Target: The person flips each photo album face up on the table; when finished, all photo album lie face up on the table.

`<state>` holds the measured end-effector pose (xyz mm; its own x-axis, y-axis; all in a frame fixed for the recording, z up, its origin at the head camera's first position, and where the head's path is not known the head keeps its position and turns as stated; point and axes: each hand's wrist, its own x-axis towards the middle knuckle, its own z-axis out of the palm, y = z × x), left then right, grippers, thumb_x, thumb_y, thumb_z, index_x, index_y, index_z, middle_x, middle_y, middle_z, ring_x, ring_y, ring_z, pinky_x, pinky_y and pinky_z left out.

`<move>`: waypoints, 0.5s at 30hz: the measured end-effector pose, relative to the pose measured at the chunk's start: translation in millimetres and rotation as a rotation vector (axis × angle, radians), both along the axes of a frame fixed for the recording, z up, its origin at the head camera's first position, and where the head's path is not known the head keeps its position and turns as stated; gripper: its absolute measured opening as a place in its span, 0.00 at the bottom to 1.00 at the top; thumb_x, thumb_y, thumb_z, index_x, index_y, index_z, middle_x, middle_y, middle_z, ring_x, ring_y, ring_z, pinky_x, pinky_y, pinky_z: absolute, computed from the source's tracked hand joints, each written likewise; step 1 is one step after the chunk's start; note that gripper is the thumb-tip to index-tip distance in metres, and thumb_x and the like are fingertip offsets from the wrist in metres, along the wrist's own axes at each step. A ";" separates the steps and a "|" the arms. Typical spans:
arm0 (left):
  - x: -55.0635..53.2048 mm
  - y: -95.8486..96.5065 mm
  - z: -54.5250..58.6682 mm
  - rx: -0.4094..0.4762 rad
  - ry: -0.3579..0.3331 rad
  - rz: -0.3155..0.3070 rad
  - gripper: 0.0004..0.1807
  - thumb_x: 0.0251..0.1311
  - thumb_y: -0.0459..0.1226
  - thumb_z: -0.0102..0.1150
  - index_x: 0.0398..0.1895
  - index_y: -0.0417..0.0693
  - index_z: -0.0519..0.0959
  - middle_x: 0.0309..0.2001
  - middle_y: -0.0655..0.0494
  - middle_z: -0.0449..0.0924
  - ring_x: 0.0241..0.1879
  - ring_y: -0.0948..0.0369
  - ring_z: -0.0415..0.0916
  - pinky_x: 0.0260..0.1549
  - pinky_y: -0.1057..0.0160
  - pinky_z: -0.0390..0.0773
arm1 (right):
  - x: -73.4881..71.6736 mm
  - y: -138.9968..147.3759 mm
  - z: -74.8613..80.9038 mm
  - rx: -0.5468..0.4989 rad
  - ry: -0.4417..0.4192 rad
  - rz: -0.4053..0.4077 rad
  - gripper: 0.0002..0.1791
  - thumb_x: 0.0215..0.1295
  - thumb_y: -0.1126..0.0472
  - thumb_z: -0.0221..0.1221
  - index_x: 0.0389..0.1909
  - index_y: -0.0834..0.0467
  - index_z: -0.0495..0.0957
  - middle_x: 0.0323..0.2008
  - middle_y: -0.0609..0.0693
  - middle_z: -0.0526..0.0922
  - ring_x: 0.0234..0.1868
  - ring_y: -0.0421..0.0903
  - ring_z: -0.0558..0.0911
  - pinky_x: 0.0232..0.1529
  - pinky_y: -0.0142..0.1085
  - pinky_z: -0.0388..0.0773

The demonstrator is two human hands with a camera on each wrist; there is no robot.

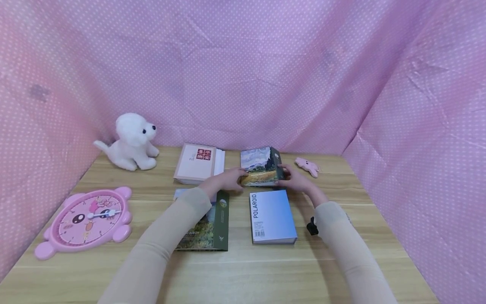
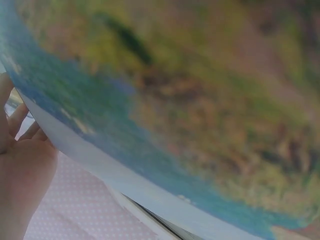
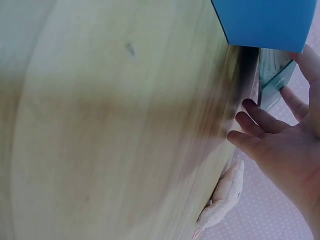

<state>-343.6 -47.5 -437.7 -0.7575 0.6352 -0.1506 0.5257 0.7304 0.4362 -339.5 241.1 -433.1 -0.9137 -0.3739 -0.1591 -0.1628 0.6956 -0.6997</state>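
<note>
A photo album with a landscape painting on its cover (image 1: 258, 164) and a dark spine lies at the back of the table, between both hands. My left hand (image 1: 230, 179) is at its left edge, with the fingertips by the cover. On the other side, my right hand (image 1: 295, 180) touches the spine. In the right wrist view the right hand's fingers (image 3: 265, 120) are spread, and the album's spine (image 3: 272, 92) shows partly behind the blue album. The left fingers are partly hidden behind a close, blurred painted cover (image 2: 200, 115) in the left wrist view.
Nearer stands a blue Polaroid album (image 1: 272, 217). A green-spined album (image 1: 221, 223) lies under the left forearm, and a cream album (image 1: 195, 162) behind it. A white plush dog (image 1: 133, 143), a pink clock (image 1: 89, 217) and a small pink plush (image 1: 307, 166) sit around.
</note>
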 end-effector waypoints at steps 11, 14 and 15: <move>5.0 0.0 1.8 0.023 -0.046 0.013 0.38 0.58 0.44 0.63 0.70 0.47 0.61 0.72 0.44 0.51 0.71 0.48 0.50 0.69 0.52 0.56 | -1.5 -2.6 8.0 -0.037 0.041 -0.011 0.45 0.59 0.48 0.64 0.72 0.55 0.52 0.66 0.69 0.59 0.63 0.64 0.66 0.60 0.54 0.68; 5.0 -0.5 2.6 0.061 -0.076 0.026 0.38 0.57 0.43 0.64 0.70 0.47 0.60 0.71 0.45 0.55 0.70 0.50 0.53 0.68 0.53 0.57 | -2.2 -4.9 14.0 -0.047 0.070 -0.015 0.43 0.57 0.49 0.65 0.71 0.54 0.56 0.65 0.66 0.62 0.65 0.62 0.64 0.61 0.55 0.68; 4.8 -0.6 2.9 0.075 -0.084 0.031 0.39 0.57 0.43 0.64 0.70 0.47 0.60 0.71 0.46 0.56 0.70 0.50 0.55 0.68 0.54 0.58 | -2.4 -5.8 16.1 -0.056 0.075 -0.016 0.43 0.57 0.50 0.65 0.70 0.54 0.57 0.65 0.65 0.62 0.65 0.62 0.64 0.61 0.55 0.68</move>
